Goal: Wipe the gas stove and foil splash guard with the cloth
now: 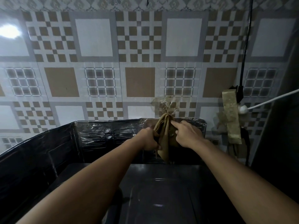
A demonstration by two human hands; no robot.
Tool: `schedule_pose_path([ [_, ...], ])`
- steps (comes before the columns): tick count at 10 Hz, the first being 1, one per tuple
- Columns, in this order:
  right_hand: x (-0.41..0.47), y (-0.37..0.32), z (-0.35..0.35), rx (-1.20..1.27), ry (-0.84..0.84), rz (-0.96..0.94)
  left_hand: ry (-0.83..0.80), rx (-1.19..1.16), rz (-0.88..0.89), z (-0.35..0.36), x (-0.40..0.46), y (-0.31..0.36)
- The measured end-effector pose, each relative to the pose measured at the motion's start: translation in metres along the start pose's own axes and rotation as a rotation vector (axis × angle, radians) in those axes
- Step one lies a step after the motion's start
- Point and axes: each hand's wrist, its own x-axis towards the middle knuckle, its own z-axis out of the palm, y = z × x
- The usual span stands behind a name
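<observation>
A tan cloth (163, 143) hangs from a hook on the tiled wall, just above the foil splash guard (103, 135). My left hand (149, 139) grips the cloth's lower left part. My right hand (186, 134) touches the cloth from the right, with the index finger stretched toward its upper part. The dark gas stove (161, 191) lies below both arms, its top dim and glossy. The splash guard wraps round the stove's back and left side.
A patterned tiled wall (100, 62) fills the upper view. At the right, a black cable (246, 46) runs down to a taped fitting (230, 113), and a white cord with a plug (242, 109) crosses there. A dark surface stands at the far right.
</observation>
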Motion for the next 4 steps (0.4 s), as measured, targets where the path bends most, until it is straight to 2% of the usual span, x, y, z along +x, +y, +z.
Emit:
schedule_pose_path([
  [3, -0.055, -0.01, -0.034, 0.063, -0.074, 0.047, 0.041, 0.068, -0.029, -0.028, -0.079, -0.017],
  [4, -0.08, -0.019, -0.044, 0.086, -0.108, 0.035, 0.063, 0.067, -0.097, -0.036, -0.114, -0.026],
])
